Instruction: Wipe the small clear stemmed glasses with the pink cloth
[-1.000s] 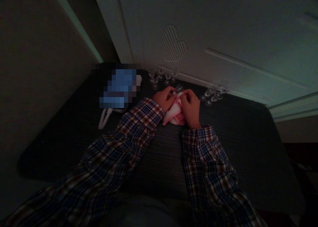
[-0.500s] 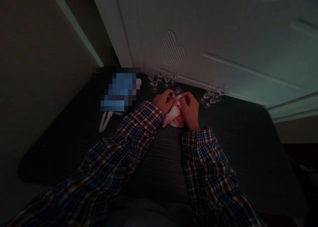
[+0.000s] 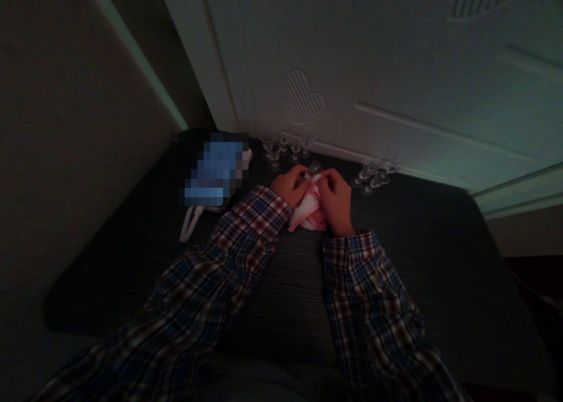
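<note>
Between my hands, low over the dark table (image 3: 299, 284), is a small glass (image 3: 314, 168), its clear bowl pointing away from me. My left hand (image 3: 289, 186) is closed around the near part of the glass, which its fingers partly hide. In my right hand (image 3: 338, 199) the fingers pinch a pink and white cloth (image 3: 308, 205) against the glass. The cloth hangs bunched toward me, its lower end at the tabletop. Dim light and my fingers hide exactly where glass and cloth meet.
Several small stemmed glasses (image 3: 274, 154) stand at the back, left of centre. Another group of glasses (image 3: 368, 178) stands to the right of my hands. A blurred-out device with a lit screen (image 3: 215, 170) and a white cable (image 3: 190, 225) lies at left. A white panel (image 3: 396, 56) rises behind.
The whole view has shifted slightly, so the table sits a little lower in it. My hands keep nearly the same grip on the glass and cloth.
</note>
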